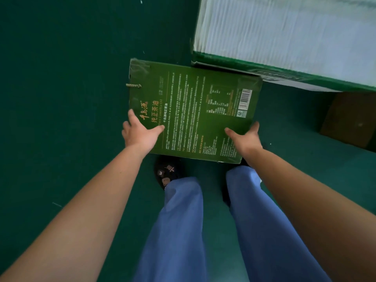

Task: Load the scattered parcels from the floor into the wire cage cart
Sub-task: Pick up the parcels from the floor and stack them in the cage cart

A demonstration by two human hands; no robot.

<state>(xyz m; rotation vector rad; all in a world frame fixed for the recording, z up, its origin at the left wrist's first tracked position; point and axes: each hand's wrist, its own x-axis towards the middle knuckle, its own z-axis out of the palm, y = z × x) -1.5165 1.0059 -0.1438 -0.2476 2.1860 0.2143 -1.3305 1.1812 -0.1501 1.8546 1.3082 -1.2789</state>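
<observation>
A flat green gift box [195, 106] with printed text, a barcode and a rope handle lies face up above the dark green floor, in front of my feet. My left hand [140, 133] grips its near left edge, thumb on the top face. My right hand [245, 137] grips its near right edge, thumb lying on top. The box's far right corner sits under or against a larger box. The wire cage cart is not in view.
A large white and green carton [284, 37] fills the upper right. A brown cardboard box [350, 121] lies on the floor at the right. My blue trouser legs and a dark shoe [166, 174] are just below the green box. Green floor [61, 78] stretches left.
</observation>
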